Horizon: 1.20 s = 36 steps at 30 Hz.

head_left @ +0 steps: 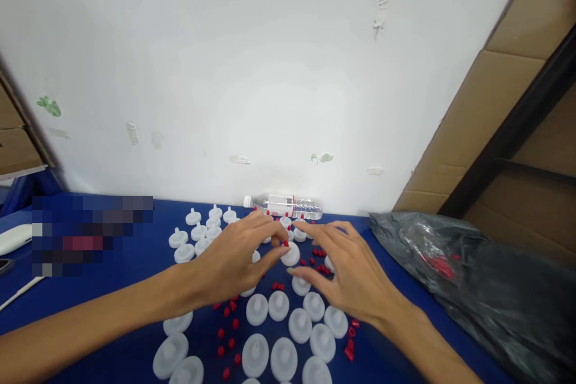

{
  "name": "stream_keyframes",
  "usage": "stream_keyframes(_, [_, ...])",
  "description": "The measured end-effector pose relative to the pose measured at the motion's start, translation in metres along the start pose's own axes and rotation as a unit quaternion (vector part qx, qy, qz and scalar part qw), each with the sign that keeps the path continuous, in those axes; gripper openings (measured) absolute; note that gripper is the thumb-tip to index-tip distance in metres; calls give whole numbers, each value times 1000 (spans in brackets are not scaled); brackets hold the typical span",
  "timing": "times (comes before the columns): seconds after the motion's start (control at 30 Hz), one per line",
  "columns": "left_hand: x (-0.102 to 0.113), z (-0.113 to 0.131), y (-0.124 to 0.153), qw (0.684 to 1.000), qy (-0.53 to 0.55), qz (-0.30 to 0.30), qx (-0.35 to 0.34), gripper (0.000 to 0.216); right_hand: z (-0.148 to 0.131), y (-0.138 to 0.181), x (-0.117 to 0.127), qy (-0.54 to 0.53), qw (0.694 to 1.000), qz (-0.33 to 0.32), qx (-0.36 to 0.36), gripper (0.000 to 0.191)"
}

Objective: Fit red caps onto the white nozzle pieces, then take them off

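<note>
Hands at work over a blue table (pixel 90 288), just in front of a water bottle (pixel 288 206) lying on its side against the white wall (pixel 252 72).

Left hand (pixel 234 264): comes in from the near left of the bottle, thumb and forefinger closed on a small red cap (pixel 285 243). Holds that cap right at the top of a white disc (pixel 291 256), which sits on the table a little nearer than the bottle, almost straight in front of it. Cannot tell whether cap and disc touch.

Right hand (pixel 355 279): hovers just right of that disc, nearer than the bottle and slightly to its right. Palm down, fingers spread and apart, nothing gripped; fingertips near the disc.

More discs (pixel 279 305) in rough rows on the near side of the bottle, under and between the two hands; another cluster (pixel 198 231) to the bottle's left, close to the wall. Several with a stub sticking up.

Loose red caps (pixel 227 336) scattered among the near rows, well in front of the bottle; a few more (pixel 319 252) under the right hand's fingers.

Right of the bottle: a crumpled black bag (pixel 486 288), red pieces showing through it. Beyond the bag, leaning cardboard (pixel 508 102).

Far left of the bottle: a blurred patch and a white object (pixel 13 239) at the edge, too cut off to identify.
</note>
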State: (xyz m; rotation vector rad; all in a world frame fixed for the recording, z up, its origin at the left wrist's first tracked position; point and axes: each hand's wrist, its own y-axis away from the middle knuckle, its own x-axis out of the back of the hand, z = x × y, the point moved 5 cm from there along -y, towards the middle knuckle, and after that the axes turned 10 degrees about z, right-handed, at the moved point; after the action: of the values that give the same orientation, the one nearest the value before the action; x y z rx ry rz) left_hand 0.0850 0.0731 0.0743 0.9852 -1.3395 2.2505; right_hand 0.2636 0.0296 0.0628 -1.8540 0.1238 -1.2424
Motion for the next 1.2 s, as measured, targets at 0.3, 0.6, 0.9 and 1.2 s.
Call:
stream_keyframes(0.3, [-7,20,8,988,-113,-54,-85,4,-28,-1,-1,-33,995,46,82,15])
stream_keyframes(0.6, [-12,22,6,976,-179,-76,-93,20,-33,-7,8,66,983,70,156,18])
stream_keyframes(0.9, [2,3,6,989,-135,-67,-3,33,90,5,46,175,972,56,-145,23])
stream_keyframes(1.2, [-9,6,9,989,-72,-126,-24,17,124,23,37,106,972,-92,-187,12])
